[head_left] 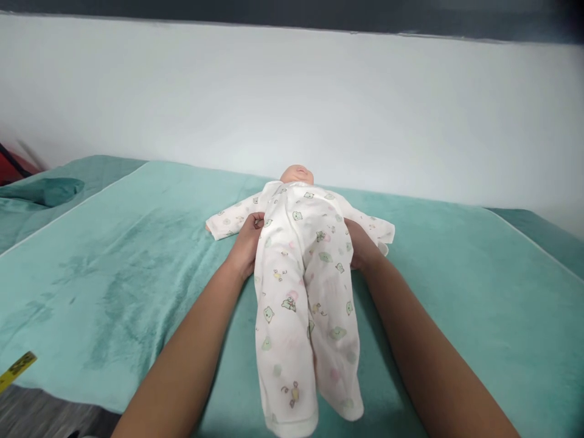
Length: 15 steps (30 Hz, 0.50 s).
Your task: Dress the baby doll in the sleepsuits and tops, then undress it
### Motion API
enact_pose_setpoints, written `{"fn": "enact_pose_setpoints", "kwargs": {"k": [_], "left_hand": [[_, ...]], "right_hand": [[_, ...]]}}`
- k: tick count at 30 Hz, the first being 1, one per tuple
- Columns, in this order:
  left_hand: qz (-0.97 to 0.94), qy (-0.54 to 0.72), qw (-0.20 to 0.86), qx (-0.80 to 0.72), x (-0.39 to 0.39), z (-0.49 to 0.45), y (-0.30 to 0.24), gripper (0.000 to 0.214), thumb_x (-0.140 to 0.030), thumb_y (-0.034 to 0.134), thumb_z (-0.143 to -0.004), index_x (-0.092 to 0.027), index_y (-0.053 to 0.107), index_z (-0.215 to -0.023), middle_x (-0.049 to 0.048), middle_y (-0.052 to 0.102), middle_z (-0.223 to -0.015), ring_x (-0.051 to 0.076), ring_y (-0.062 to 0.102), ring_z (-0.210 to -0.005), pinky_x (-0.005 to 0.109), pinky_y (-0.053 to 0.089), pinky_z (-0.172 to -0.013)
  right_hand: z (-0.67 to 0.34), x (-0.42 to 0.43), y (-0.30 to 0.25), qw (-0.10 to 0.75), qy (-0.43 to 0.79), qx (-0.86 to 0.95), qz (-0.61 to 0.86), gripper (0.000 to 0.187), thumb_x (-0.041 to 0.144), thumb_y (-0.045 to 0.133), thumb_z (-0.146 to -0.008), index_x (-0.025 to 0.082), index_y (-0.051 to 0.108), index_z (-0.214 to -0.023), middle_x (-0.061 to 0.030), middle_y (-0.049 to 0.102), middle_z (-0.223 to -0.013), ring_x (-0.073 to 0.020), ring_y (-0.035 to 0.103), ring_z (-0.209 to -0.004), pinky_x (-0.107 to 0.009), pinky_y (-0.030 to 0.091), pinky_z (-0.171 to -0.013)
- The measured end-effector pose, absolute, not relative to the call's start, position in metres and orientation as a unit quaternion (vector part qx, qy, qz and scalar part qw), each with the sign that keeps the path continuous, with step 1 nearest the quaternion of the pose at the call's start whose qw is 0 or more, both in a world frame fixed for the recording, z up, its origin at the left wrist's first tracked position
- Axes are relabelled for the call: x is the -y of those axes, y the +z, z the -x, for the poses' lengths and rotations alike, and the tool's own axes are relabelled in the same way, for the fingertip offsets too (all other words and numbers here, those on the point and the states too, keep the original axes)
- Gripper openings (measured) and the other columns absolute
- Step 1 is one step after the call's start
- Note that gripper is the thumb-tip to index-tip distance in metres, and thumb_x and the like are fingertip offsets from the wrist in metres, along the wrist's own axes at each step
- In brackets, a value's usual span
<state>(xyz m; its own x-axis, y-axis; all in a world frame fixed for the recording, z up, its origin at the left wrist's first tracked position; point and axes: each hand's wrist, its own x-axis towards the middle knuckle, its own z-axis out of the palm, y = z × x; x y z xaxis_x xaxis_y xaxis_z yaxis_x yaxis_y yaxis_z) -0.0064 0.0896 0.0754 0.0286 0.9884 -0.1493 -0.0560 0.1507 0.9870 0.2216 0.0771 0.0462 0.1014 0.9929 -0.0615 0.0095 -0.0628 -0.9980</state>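
Note:
A baby doll [297,175] lies on its back, head toward the wall and legs toward me. It wears a white sleepsuit [292,261] printed with small green and pink figures, and both sleeves stretch out sideways. My left hand [247,242] is at the left side of the doll's waist, its fingers curled closed on the edge of the sleepsuit. On the opposite side, my right hand [360,244] reaches in against the waist, below the sleeve. Its fingers are hidden behind the garment, so their grip does not show.
Beneath the doll spreads a teal blanket [137,274], slightly wrinkled on the left. A white wall [292,97] rises behind it. At the lower left are a yellow strip with dark markings [18,370] and grey flooring [50,406]. Something red [13,167] shows at the left edge.

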Motion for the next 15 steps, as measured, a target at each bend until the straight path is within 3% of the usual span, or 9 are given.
{"fn": "enact_pose_setpoints", "kwargs": {"k": [10,15], "left_hand": [[-0.545,0.412,0.57,-0.456,-0.091,0.008,0.067,0.027,-0.036,0.069,-0.073,-0.014,0.07,-0.091,0.0099,0.074,-0.1,0.027,0.063,-0.096,0.035,0.052,-0.082],[-0.532,0.394,0.62,-0.422,-0.093,0.009,0.066,0.037,-0.039,0.073,-0.073,-0.015,0.072,-0.101,0.0111,0.075,-0.101,0.027,0.066,-0.098,0.036,0.054,-0.082]], "right_hand": [[-0.231,-0.081,0.04,0.487,0.54,0.444,0.524,0.03,0.037,0.081,-0.059,0.025,0.074,-0.086,-0.0061,0.076,-0.083,-0.0308,0.069,-0.086,-0.04,0.055,-0.069],[-0.234,-0.08,0.039,0.48,0.539,0.455,0.522,0.032,0.035,0.079,-0.059,0.024,0.074,-0.088,-0.0058,0.076,-0.085,-0.0275,0.068,-0.082,-0.037,0.054,-0.067]]}}
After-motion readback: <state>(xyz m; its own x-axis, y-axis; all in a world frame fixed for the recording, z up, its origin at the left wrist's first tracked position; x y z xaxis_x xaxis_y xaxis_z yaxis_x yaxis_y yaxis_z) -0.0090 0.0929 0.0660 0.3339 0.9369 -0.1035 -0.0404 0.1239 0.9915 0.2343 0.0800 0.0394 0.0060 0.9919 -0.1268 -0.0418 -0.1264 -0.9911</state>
